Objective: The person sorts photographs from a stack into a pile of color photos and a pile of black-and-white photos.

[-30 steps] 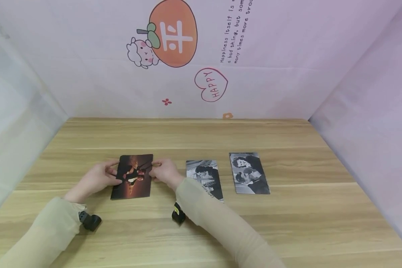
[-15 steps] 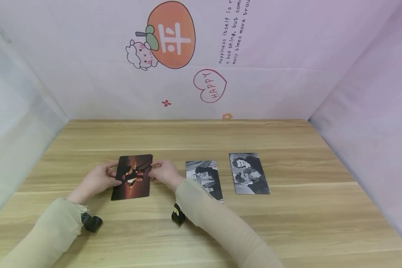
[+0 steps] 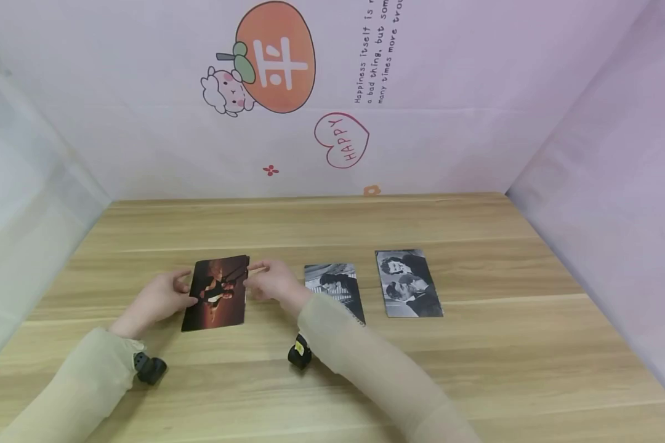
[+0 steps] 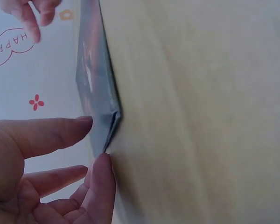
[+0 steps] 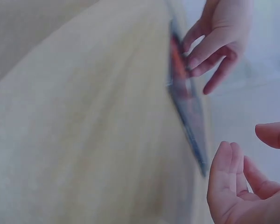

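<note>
A small stack of photo cards [image 3: 217, 294], topped by a dark reddish picture, lies on the wooden table to the left of the middle. My left hand [image 3: 163, 301] holds its left edge; in the left wrist view the thumb [image 4: 60, 135] overlaps the top face and a fingertip sits right at the lower edge, where the layers part slightly. At the opposite edge is my right hand [image 3: 274, 284], its thumb and fingers spread apart with nothing between them in the right wrist view. The right sleeve partly covers a black-and-white photo card [image 3: 332, 282].
Farther right lies another black-and-white photo card [image 3: 410, 284]. Black wrist cameras hang under both sleeves, the left camera [image 3: 151, 369] close over the wooden table [image 3: 332, 227]. A white printed cloth [image 3: 449, 123] walls the back and sides.
The right hand has loosened from the stack's right edge, its fingers opening and drawing back slightly. The left hand stays at the left edge. The head view has shifted a little.
</note>
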A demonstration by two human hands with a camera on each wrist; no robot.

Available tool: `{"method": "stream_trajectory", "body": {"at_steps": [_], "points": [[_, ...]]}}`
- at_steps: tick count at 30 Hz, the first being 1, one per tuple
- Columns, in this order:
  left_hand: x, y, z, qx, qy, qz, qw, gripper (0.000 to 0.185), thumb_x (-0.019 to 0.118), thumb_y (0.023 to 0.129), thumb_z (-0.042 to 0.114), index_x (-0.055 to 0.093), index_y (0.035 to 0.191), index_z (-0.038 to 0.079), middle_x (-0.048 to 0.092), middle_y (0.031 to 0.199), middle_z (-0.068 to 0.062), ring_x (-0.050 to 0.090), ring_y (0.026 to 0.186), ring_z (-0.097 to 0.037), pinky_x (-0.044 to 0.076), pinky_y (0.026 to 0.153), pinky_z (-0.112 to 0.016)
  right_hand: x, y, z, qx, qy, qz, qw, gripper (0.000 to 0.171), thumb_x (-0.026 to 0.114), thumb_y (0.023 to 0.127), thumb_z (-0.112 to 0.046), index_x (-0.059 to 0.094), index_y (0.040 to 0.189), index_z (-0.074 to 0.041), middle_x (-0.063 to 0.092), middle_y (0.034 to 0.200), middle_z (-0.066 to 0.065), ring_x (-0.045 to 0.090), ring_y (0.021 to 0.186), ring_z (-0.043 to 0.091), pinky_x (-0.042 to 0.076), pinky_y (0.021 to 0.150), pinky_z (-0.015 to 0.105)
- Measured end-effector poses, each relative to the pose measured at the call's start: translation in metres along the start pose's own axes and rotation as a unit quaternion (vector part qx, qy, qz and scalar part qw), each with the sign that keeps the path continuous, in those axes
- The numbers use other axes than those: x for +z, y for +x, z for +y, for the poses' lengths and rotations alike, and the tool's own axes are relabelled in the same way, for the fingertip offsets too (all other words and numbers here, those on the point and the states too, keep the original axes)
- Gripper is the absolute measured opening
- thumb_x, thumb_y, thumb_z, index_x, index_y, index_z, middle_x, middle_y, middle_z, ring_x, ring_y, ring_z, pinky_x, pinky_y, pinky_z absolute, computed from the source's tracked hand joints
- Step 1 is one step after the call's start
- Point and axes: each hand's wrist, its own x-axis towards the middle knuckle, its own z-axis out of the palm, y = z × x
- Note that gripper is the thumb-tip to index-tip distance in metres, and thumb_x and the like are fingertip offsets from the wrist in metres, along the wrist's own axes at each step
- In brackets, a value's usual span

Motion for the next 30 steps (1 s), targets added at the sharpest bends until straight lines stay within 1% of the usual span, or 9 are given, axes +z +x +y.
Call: {"method": "stream_trajectory", "body": {"at_steps": [2,4,6,9,11,14,18,25,30], "points": [[-0.001,0.002,-0.001,0.0,0.0,0.004,1.0,0.071,0.068,0.083,0.011,0.032,0.136,-0.019,0.061,0.097,-0.023,0.056,0.072,-0.018,0.046,0.062,-0.029,-0.004,-0.004,-0.005,-0.005,-0.001,-0.005,1.0,0.041,0.064,0.085,-0.003,0.057,0.125,-0.001,0.066,0.101,0.012,0.065,0.089,0.024,0.056,0.081,0.033],[-0.002,0.002,0.0,-0.004,-0.011,0.008,0.9999,0.071,0.068,0.084,0.013,0.031,0.137,-0.017,0.06,0.102,-0.025,0.059,0.075,-0.019,0.049,0.063,-0.029,-0.009,-0.009,-0.01,-0.012,0.004,-0.012,1.0,0.041,0.063,0.086,-0.004,0.055,0.127,-0.001,0.064,0.105,0.013,0.063,0.096,0.027,0.055,0.085,0.035],[-0.005,0.003,0.003,-0.013,-0.024,0.01,0.9996,0.072,0.067,0.086,0.016,0.03,0.139,-0.015,0.057,0.109,-0.028,0.063,0.084,-0.026,0.051,0.065,-0.029,-0.015,-0.013,-0.013,-0.018,0.0,-0.016,1.0,0.041,0.062,0.088,-0.005,0.055,0.128,-0.002,0.063,0.109,0.012,0.062,0.1,0.028,0.054,0.088,0.037],[-0.008,0.001,0.012,-0.015,-0.049,0.019,0.9985,0.07,0.065,0.088,0.018,0.03,0.141,-0.011,0.055,0.115,-0.029,0.062,0.098,-0.036,0.053,0.068,-0.029,-0.024,-0.016,-0.014,-0.027,0.004,-0.019,0.999,0.04,0.062,0.088,-0.006,0.055,0.128,-0.003,0.061,0.113,0.013,0.06,0.105,0.03,0.052,0.092,0.039],[-0.009,-0.001,0.018,-0.007,-0.051,0.027,0.9983,0.068,0.065,0.088,0.018,0.032,0.141,-0.011,0.056,0.115,-0.029,0.059,0.105,-0.041,0.054,0.07,-0.03,-0.029,-0.018,-0.014,-0.029,0.004,-0.019,0.999,0.04,0.062,0.089,-0.006,0.055,0.128,-0.004,0.06,0.116,0.013,0.06,0.107,0.029,0.051,0.093,0.039],[-0.007,-0.003,0.027,0.004,-0.047,0.033,0.9983,0.067,0.065,0.088,0.02,0.034,0.14,-0.01,0.058,0.113,-0.028,0.059,0.106,-0.043,0.054,0.073,-0.036,-0.036,-0.021,-0.014,-0.03,0.006,-0.018,0.999,0.039,0.061,0.089,-0.006,0.056,0.128,-0.005,0.059,0.116,0.014,0.058,0.111,0.032,0.051,0.094,0.041],[0.0,-0.003,0.039,0.015,-0.055,0.03,0.9979,0.064,0.065,0.088,0.019,0.037,0.139,-0.009,0.06,0.111,-0.025,0.059,0.106,-0.041,0.055,0.076,-0.04,-0.044,-0.025,-0.012,-0.036,-0.002,-0.022,0.999,0.039,0.061,0.089,-0.007,0.056,0.128,-0.007,0.06,0.115,0.013,0.057,0.113,0.033,0.051,0.093,0.039],[0.017,-0.002,0.063,0.031,-0.099,0.026,0.9943,0.058,0.065,0.088,0.015,0.041,0.137,-0.006,0.06,0.112,-0.022,0.062,0.102,-0.033,0.055,0.074,-0.033,-0.059,-0.035,-0.004,-0.054,-0.039,-0.024,0.998,0.041,0.059,0.09,-0.01,0.052,0.131,-0.005,0.06,0.111,0.012,0.06,0.1,0.025,0.052,0.091,0.036],[0.028,0.0,0.078,0.036,-0.129,0.017,0.9908,0.056,0.064,0.089,0.013,0.043,0.138,-0.004,0.06,0.112,-0.019,0.061,0.102,-0.029,0.054,0.078,-0.031,-0.067,-0.041,0.001,-0.045,-0.05,-0.015,0.998,0.041,0.059,0.091,-0.01,0.052,0.131,-0.005,0.06,0.11,0.012,0.06,0.103,0.029,0.051,0.092,0.039]]}}
